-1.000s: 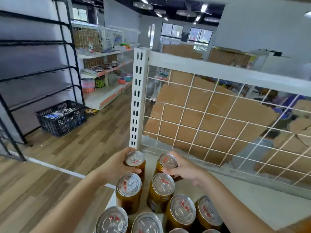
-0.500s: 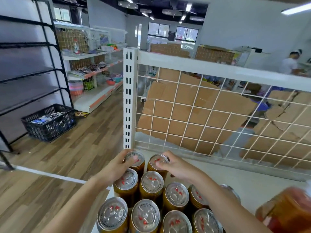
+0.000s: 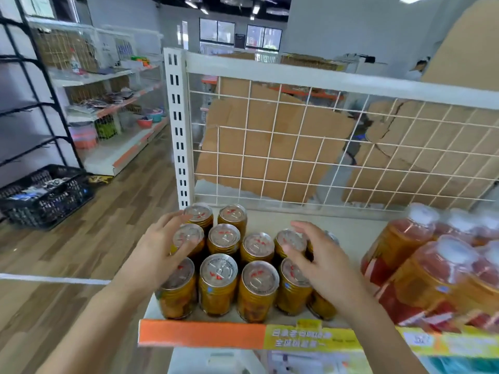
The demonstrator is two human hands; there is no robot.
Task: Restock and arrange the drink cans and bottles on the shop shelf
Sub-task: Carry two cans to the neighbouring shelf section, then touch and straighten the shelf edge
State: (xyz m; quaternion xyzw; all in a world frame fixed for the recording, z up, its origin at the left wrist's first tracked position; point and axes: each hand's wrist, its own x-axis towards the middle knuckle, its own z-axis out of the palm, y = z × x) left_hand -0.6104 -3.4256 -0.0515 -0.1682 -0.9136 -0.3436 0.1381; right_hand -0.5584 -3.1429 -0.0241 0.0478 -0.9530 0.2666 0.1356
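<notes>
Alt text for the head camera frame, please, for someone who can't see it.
The left hand and right hand, fingers spread, flank a cluster of gold drink cans standing on a white shop shelf. Orange-red bottles stand to their right, and a white wire grid backs the shelf.

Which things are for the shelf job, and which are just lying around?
For the job: drink cans, bottles, shelf, left hand, right hand.
Just lying about: black crate on the floor, cardboard behind the shelf.
</notes>
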